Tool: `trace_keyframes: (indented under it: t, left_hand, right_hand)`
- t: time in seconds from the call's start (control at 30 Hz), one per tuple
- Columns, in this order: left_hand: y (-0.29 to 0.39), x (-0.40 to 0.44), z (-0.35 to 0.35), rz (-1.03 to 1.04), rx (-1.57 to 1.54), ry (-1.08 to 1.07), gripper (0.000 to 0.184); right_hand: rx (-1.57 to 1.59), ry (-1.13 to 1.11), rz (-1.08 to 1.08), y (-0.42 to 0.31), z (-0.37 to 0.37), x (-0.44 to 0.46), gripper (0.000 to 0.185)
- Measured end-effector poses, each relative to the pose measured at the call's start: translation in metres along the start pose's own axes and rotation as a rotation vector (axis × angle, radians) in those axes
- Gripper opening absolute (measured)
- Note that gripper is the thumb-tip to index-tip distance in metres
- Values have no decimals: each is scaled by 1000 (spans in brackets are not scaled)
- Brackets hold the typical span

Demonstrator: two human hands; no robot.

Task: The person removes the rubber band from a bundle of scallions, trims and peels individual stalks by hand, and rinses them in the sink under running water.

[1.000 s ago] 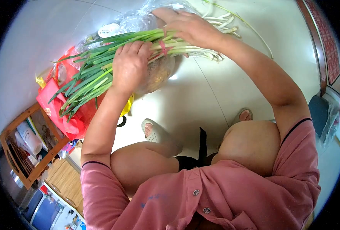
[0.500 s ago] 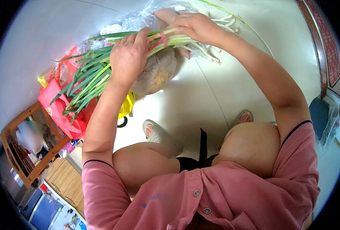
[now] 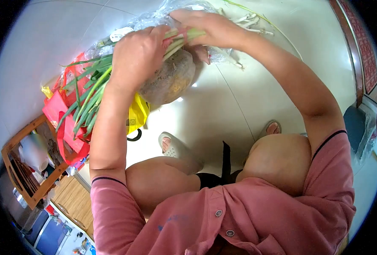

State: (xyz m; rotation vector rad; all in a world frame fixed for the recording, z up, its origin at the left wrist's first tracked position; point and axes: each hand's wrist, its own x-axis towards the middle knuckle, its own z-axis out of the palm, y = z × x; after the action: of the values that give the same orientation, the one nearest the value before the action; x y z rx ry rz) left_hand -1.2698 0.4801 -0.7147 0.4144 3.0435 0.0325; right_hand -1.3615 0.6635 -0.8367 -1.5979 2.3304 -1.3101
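Observation:
A bunch of green onions (image 3: 177, 41) with a pink band lies across both my hands, its green leaves fanning down to the left. My left hand (image 3: 137, 55) is closed around it on the leaf side of the band. Over the pale stalks just right of the band, my right hand (image 3: 216, 29) is closed, its fingers partly hidden. White root ends (image 3: 250, 21) show beyond that hand. Below the bunch sits a large round brown-yellow object (image 3: 169, 83) in thin plastic. Beside it pokes out a pinkish, pointed thing (image 3: 203, 55) whose kind I cannot make out.
Clear plastic film (image 3: 158, 17) lies behind my hands. At left are a red bag (image 3: 63, 114) and a yellow bag (image 3: 137, 112) on the tiled floor (image 3: 214, 102). One long loose stalk (image 3: 282, 33) curves at upper right. A wooden chair (image 3: 39, 193) stands lower left.
My left hand has moved slightly left and rolled over the bunch. The leaves have shifted, showing more of the yellow bag. The banded stalks now sit further under my right hand.

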Motion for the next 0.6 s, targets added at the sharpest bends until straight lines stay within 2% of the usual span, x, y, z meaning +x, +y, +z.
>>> trace_keyframes:
  t: [0.03,0.1,0.13,0.17,0.27,0.3,0.4,0.43,0.53,0.6]
  left_hand:
    - [0,1,-3,-11,27,-16,32]
    - [-7,11,1,190,192,337,28]
    - [-9,15,1,291,273,513,26]
    - [-5,13,2,277,189,546,30]
    - [10,-4,-2,241,73,377,28]
    - [10,-2,4,225,98,355,24]
    - [-18,1,34,209,116,383,23]
    - [-21,0,38,189,69,382,19]
    - [-19,-2,36,20,-67,277,10]
    - [-23,2,39,18,-37,299,10]
  right_hand:
    - [94,-16,85,-3,-7,3,30]
    - [262,-229,358,-7,-29,20,39]
    - [246,-250,327,1,-28,22,41]
    - [231,-271,297,9,-28,23,43]
    - [450,-357,303,20,-32,25,42]
    - [395,-397,325,17,-38,28,38]
    - [517,-618,471,13,-51,40,49]
    - [536,-620,468,11,-51,41,48]
    - [537,-606,353,13,-51,46,46]
    - [305,-573,357,11,-48,53,45]
